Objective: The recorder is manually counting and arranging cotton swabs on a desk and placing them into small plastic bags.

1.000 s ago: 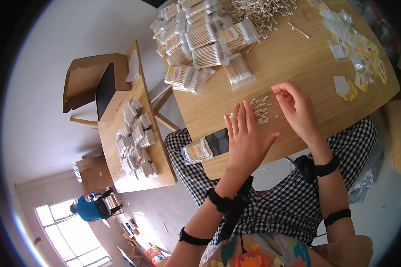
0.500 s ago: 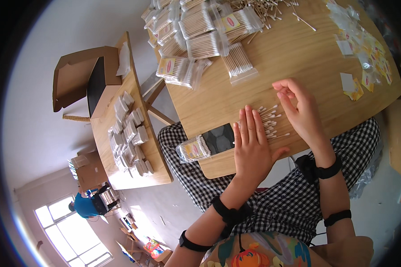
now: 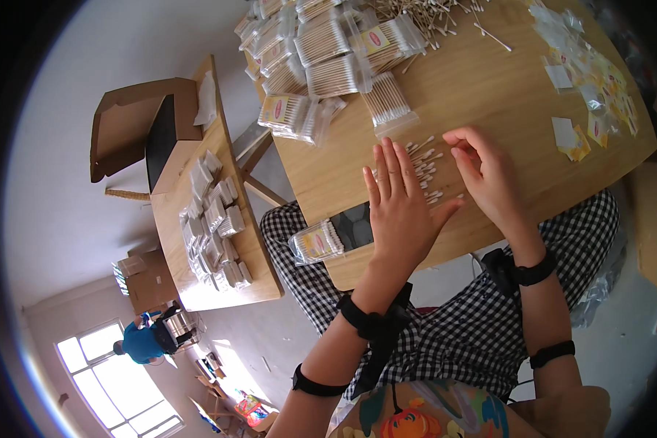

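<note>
My left hand (image 3: 404, 212) lies flat with its fingers stretched out, over a loose bunch of cotton swabs (image 3: 427, 169) on the wooden table (image 3: 504, 95). Swab tips stick out to the right of its fingers; the rest of the bunch is hidden beneath. Just right of the swabs, my right hand (image 3: 489, 175) hovers with loosely curled fingers, the thumb apart and nothing seen between them. Left of my left hand is a dark patterned flat piece (image 3: 354, 226), partly covered. Beside it, at the table's near left edge, sits a clear bag of cotton swabs (image 3: 317, 243) with a yellow label.
Filled swab bags (image 3: 321, 44) are heaped at the far left, beside a loose swab pile (image 3: 423, 18). Empty bags and yellow cards (image 3: 606, 87) lie far right. A side table (image 3: 259, 281) holds more packs (image 3: 215, 219) and an open carton (image 3: 135, 131). Another person (image 3: 142, 342) stands behind.
My left hand has slid away from me and slightly left across the table, and the swab bunch has shifted the same way. My right hand has barely moved.
</note>
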Tool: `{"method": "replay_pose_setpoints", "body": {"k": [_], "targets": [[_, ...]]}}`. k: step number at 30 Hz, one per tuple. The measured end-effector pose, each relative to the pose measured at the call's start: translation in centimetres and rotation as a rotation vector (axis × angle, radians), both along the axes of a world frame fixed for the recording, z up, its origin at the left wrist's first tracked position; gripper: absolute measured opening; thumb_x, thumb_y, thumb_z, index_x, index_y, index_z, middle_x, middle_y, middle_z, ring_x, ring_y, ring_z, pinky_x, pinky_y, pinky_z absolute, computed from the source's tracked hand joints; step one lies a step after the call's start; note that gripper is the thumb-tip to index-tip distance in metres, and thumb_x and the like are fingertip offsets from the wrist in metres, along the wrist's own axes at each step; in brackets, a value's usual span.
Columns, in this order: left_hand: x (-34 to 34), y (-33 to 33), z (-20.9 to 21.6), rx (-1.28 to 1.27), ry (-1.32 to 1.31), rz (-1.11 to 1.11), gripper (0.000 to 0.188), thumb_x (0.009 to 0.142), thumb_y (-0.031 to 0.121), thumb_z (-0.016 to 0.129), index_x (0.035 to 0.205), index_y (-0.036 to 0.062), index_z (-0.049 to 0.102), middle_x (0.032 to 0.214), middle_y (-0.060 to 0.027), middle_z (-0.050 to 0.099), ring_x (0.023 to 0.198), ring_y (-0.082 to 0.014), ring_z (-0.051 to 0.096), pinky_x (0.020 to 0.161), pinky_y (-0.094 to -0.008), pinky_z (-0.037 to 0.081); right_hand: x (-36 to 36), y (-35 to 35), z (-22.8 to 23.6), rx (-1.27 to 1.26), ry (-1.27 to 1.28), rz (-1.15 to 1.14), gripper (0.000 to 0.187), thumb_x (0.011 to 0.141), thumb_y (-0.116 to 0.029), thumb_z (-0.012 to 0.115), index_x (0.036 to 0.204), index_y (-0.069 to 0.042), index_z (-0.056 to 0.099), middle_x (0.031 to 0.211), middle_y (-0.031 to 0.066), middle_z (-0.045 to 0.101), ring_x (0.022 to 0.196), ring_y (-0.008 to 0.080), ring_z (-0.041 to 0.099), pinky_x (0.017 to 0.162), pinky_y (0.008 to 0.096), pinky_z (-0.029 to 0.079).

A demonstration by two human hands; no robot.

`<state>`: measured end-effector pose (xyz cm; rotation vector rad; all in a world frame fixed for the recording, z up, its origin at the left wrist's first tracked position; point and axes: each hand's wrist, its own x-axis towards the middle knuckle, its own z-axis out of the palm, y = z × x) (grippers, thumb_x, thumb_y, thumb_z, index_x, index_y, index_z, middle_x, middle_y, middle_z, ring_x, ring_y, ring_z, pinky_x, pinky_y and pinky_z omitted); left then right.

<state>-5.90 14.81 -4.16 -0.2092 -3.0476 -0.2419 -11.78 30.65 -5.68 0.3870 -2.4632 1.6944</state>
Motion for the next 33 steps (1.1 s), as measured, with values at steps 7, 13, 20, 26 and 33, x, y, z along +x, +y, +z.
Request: {"method": "replay_pose_setpoints", "body": {"k": [7, 13, 20, 26, 33], "targets": [[2.9, 2.0, -0.2, -0.014, -0.110, -0.070, 0.120, 0.083, 0.074, 0.058, 0.153, -0.0158, 0.021, 0.162, -0.0336, 0.021, 0.153, -0.0435, 0.019, 0.122, -0.0559, 0.020, 0.1, 0.4, 0.0, 0.012, 0.018, 0.003, 0.019, 0.092, 0.004, 0.061, 0.110, -0.001, 0.062, 0.101, 0.0131, 0.069, 0.091, 0.0267, 0.069, 0.080, 0.0368, 0.055], [1.4, 1.2, -0.7, -0.027, -0.037, -0.030, 0.123, 0.079, 0.076, 0.060, 0.152, -0.0153, 0.023, 0.161, -0.0333, 0.022, 0.153, -0.0430, 0.020, 0.122, -0.0571, 0.019, 0.1, -0.1, 0.3, 0.009, 0.025, 0.014, 0.018, 0.092, 0.004, 0.061, 0.109, -0.001, 0.062, 0.100, 0.0129, 0.069, 0.090, 0.0266, 0.069, 0.081, 0.0362, 0.055], [1.6, 0.2, 0.2, 0.037, -0.019, -0.019, 0.126, 0.080, 0.076, 0.060, 0.154, -0.0145, 0.015, 0.163, -0.0331, 0.017, 0.154, -0.0433, 0.014, 0.122, -0.0604, 0.015, -0.1, 0.3, 0.0, -0.015, -0.010, 0.062, 0.016, 0.093, 0.002, 0.061, 0.109, -0.002, 0.063, 0.099, 0.0122, 0.070, 0.090, 0.0256, 0.070, 0.080, 0.0352, 0.055], [3.0, 0.6, 0.2, 0.028, -0.063, -0.022, 0.123, 0.081, 0.075, 0.061, 0.153, -0.0155, 0.018, 0.162, -0.0338, 0.019, 0.154, -0.0442, 0.015, 0.122, -0.0584, 0.016, -0.1, 0.4, 0.2, 0.002, -0.024, 0.059, 0.016, 0.094, 0.001, 0.061, 0.110, -0.002, 0.063, 0.101, 0.0122, 0.071, 0.092, 0.0255, 0.071, 0.078, 0.0346, 0.056], [0.6, -0.6, -0.7, -0.025, -0.014, -0.028, 0.123, 0.081, 0.077, 0.058, 0.151, -0.0173, 0.023, 0.160, -0.0348, 0.023, 0.152, -0.0453, 0.021, 0.122, -0.0558, 0.021, -0.1, 0.2, -0.1, 0.023, 0.009, 0.046, 0.015, 0.095, 0.000, 0.060, 0.109, -0.003, 0.064, 0.102, 0.0123, 0.071, 0.092, 0.0260, 0.072, 0.078, 0.0346, 0.057]]}}
